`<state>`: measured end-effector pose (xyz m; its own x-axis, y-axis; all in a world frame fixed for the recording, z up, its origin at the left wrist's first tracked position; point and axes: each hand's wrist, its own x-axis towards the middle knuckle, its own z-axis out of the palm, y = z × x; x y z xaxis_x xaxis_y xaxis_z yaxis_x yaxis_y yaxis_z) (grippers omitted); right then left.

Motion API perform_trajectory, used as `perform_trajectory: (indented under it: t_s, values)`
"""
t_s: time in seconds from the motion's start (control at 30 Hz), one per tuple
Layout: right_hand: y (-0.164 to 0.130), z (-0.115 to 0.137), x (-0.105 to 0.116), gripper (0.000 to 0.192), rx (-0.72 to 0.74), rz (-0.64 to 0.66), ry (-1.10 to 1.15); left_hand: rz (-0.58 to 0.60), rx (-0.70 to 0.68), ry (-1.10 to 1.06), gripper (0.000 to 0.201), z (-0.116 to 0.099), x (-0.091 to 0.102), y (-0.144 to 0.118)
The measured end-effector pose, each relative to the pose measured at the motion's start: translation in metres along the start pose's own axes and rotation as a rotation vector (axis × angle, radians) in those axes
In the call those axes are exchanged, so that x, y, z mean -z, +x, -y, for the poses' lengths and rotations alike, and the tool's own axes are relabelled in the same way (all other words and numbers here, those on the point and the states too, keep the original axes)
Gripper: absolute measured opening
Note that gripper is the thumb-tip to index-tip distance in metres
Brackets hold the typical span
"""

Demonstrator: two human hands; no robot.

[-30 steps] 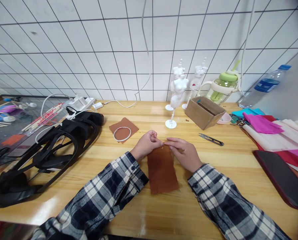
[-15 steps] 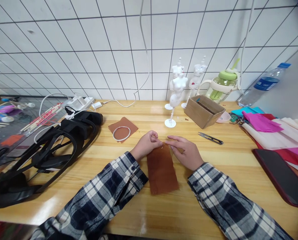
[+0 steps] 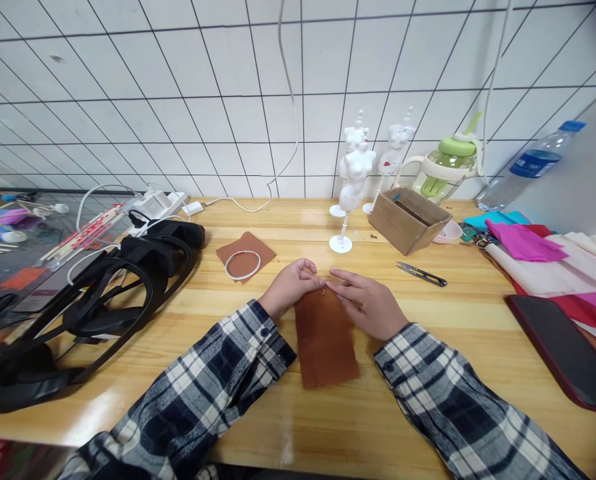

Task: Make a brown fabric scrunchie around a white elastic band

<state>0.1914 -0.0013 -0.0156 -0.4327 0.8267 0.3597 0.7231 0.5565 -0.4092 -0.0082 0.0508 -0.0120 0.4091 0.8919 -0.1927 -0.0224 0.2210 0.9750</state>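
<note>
Head view, near to far. Two plaid sleeves [image 3: 218, 373] enter from 6 o'clock and meet over a brown cloth [image 3: 325, 340] lying flat on the table [image 3: 478, 333], its long side running toward 12 o'clock.

The left hand [image 3: 291, 287] is curled, thumb and fingertips pinched at the cloth's far edge; whether something small sits in the pinch cannot be told. The right hand [image 3: 371, 303] lies loosely open, fingers stretched toward 9 o'clock and resting on the far right corner of the cloth, its fingertips touching those of the left hand.

Against the frames of a second and half a second ago, the cloth has not shifted and the left pinch is unchanged; only the right fingers have slid slightly toward the left hand, closing the small gap. The work therefore appears to stay at the same far edge, a fine fingertip operation rather than a repositioning.

At 10 o'clock from the hands, a second brown piece [image 3: 251, 248] carries a white ring [image 3: 243, 265]; at 9 o'clock, black headgear [image 3: 103, 300]. At 2 o'clock lie snips [image 3: 422, 275], then a box [image 3: 409, 220]; at 12 o'clock stand white mannequins [image 3: 355, 180]. Folded fabrics [image 3: 553, 267] sit at 3 o'clock, a bottle [image 3: 531, 167] beyond.
</note>
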Motion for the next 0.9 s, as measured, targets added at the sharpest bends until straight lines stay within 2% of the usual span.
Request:
perform_trajectory:
  t_s: [0.23,0.47,0.63,0.7,0.8,0.9]
  values:
    - [0.000,0.004,0.000,0.041,0.009,0.004,0.021,0.033,0.008,-0.020,0.041,0.000,0.000,0.001]
    - [0.000,0.003,-0.007,0.037,-0.047,-0.040,0.123,-0.011,-0.032,0.036,0.037,0.001,-0.003,0.001]
    - [0.001,-0.004,-0.007,0.032,-0.156,-0.152,0.229,-0.003,-0.060,0.076,0.036,0.002,-0.003,0.001]
    - [0.002,-0.007,-0.006,0.034,-0.241,-0.172,0.279,0.003,-0.098,0.151,0.033,0.003,-0.005,0.000]
    - [0.003,-0.008,-0.008,0.040,-0.337,-0.096,0.340,-0.011,-0.200,0.319,0.027,0.003,-0.009,-0.003]
    - [0.003,-0.008,-0.011,0.028,-0.379,-0.045,0.318,-0.053,-0.288,0.467,0.021,0.003,-0.013,-0.005]
